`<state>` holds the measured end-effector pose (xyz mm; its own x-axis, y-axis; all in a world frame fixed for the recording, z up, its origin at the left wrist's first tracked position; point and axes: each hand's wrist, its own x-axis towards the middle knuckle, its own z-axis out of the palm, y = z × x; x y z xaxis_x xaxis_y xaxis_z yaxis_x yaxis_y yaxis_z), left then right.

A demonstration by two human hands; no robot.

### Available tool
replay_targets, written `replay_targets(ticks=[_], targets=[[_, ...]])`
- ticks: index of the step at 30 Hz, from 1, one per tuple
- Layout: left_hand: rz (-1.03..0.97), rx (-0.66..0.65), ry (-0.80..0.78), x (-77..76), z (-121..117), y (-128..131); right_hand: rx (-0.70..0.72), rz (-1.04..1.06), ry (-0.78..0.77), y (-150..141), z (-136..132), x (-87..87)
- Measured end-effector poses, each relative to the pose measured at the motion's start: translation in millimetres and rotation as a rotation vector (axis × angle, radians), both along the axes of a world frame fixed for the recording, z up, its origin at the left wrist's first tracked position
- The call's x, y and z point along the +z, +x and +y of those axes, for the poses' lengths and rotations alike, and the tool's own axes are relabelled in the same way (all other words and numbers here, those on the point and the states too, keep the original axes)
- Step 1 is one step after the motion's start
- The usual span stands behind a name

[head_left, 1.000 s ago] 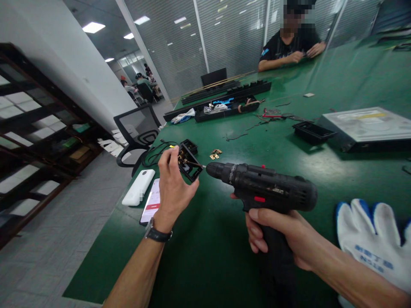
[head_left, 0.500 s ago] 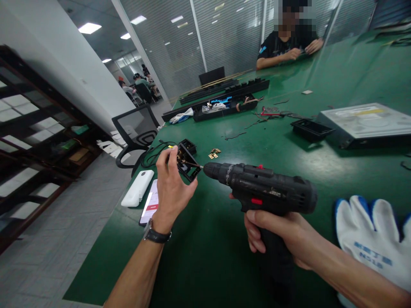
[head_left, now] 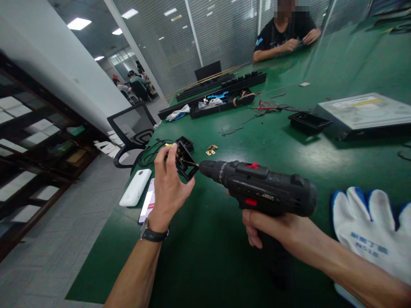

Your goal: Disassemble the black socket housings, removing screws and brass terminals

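My left hand (head_left: 170, 186) is closed around a small black plastic housing (head_left: 189, 172), tilted up off the table. With my right hand (head_left: 272, 226) I grip a black cordless drill (head_left: 257, 184) by its handle. Its long thin bit reaches into the housing's open side; whether the tip sits in a screw I cannot make out. Just behind lies another black box-shaped part (head_left: 185, 143) beside a black cable (head_left: 144, 156). Several small brass pieces (head_left: 211, 149) lie on the green table right of the housing.
Left of my wrist are a white power bank (head_left: 135, 188) and a phone (head_left: 147, 203). A work glove (head_left: 362, 231) lies at right, below a metal-topped device (head_left: 369, 111) and a black tray (head_left: 308, 123). Wires and black bars lie farther back. A person (head_left: 282, 38) sits across.
The whole view has shifted slightly, so most things sit a little higher and farther left. Both hands keep their holds, and the bit stays in the housing.
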<state>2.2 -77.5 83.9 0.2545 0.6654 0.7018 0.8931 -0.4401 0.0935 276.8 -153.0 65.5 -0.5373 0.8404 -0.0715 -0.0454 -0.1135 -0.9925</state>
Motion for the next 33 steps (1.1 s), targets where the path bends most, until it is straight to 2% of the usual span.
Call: replay_targets(ticks=[11, 22, 33], targets=[[-0.017, -0.035, 0.026, -5.0, 0.9, -0.2, -0.033, 0.082, -0.021, -0.4, -0.1, -2.1], [0.017, -0.013, 0.078, -10.1, 3.2, -4.2, -0.041, -0.046, -0.019, -4.5, 1.0, 9.8], [0.077, -0.043, 0.109, -10.6, 5.7, -3.7, -0.049, -0.05, 0.014, -3.5, -0.1, 27.6]])
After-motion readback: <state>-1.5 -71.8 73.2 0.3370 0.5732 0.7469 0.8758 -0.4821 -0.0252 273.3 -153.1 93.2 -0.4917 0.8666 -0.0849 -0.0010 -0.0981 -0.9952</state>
